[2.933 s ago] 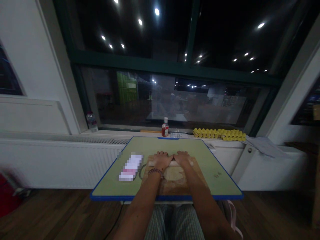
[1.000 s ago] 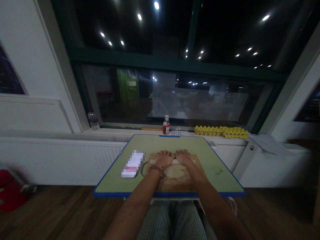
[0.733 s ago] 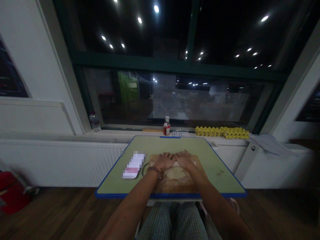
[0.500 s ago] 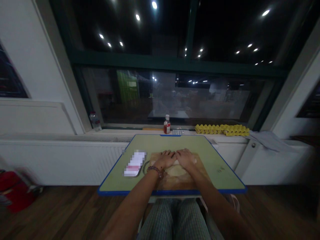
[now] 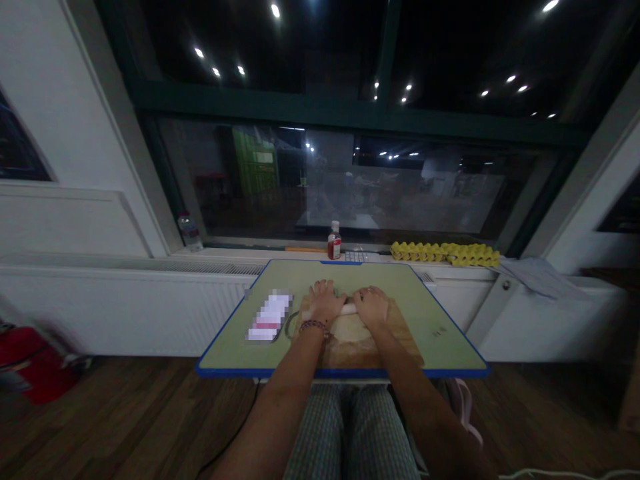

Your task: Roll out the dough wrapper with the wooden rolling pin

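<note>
A flat, pale round of dough (image 5: 349, 328) lies on a wooden board (image 5: 400, 340) dusted with flour. Across the dough's far edge rests a light rolling pin (image 5: 349, 309), its middle showing between my hands. My left hand (image 5: 326, 302), with a beaded bracelet at the wrist, lies over the pin's left part with its fingers spread forward. Over the right part is my right hand (image 5: 371, 305), its fingers bent down round the pin.
The board is on a green table (image 5: 295, 277) with a blue rim (image 5: 235, 373). A phone (image 5: 270, 317) lies left of the board. On the windowsill stand a small red-labelled bottle (image 5: 335, 241), a clear bottle (image 5: 189, 233) and yellow egg trays (image 5: 445, 254).
My hands have moved apart, showing more of the rolling pin between them. The left hand's fingers have spread and point more forward. The view has shifted slightly.
</note>
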Motion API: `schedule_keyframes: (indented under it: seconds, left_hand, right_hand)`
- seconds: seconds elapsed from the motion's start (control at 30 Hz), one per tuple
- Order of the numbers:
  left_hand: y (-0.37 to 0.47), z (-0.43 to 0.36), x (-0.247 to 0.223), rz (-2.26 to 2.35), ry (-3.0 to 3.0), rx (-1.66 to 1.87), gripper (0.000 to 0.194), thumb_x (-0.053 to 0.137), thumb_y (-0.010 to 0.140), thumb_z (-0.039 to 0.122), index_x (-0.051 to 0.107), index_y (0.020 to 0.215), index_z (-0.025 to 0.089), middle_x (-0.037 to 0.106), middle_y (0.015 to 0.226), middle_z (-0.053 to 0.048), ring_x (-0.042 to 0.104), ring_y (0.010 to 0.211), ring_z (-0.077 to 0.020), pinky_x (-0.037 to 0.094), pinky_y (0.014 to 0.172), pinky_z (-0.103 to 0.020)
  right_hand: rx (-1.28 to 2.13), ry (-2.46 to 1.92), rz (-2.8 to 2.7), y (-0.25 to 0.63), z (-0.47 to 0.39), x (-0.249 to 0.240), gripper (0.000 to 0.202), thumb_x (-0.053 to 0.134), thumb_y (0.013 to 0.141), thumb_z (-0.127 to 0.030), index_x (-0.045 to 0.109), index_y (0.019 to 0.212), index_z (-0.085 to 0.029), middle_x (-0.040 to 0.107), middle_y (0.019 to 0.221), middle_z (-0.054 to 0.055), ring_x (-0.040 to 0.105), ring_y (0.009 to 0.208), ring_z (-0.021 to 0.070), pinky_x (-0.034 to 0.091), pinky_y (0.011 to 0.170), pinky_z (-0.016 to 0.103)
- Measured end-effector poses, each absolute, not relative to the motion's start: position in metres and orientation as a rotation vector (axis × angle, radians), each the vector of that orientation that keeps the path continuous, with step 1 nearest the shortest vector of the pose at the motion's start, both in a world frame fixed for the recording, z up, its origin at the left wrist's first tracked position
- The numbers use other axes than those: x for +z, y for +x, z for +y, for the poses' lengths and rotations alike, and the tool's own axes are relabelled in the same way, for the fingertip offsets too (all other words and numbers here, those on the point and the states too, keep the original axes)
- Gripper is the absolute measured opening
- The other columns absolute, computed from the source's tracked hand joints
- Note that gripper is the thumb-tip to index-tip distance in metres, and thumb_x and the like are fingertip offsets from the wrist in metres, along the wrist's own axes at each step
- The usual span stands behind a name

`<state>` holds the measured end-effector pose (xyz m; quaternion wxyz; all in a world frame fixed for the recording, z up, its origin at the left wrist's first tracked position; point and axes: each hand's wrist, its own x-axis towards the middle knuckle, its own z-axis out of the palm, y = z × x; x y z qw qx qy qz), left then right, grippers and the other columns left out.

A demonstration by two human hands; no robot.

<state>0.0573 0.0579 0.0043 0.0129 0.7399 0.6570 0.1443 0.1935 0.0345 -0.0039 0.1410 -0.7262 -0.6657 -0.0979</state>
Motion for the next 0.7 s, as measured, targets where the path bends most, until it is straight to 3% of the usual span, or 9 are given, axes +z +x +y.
schedule_keyframes:
  seconds: [0.27,0.7]
  left_hand:
    - [0.057,0.056,0.007,2.015,2.314,0.517,0.049,0.044,0.089,0.046,0.059,0.124,0.015,0.057,0.132,-0.015,0.044,0.125,-0.0304,0.035,0.102,-0.043]
    - [0.057,0.05,0.016,1.988,2.356,0.397,0.045,0.041,0.094,0.046,0.065,0.114,0.014,0.061,0.126,-0.017,0.048,0.121,-0.0312,0.039,0.098,-0.043]
  right_hand:
    - [-0.304,-2.158,-2.017,0.191,0.03,0.004,0.037,0.039,0.096,-0.027,0.073,0.104,-0.015,0.072,0.106,0.017,0.065,0.1,0.0243,0.041,0.083,0.033]
    - [-0.338,-2.141,-2.046,0.193,0.033,0.0,0.035,0.039,0.096,-0.026,0.073,0.103,-0.019,0.073,0.103,0.012,0.066,0.097,0.0246,0.043,0.079,0.034]
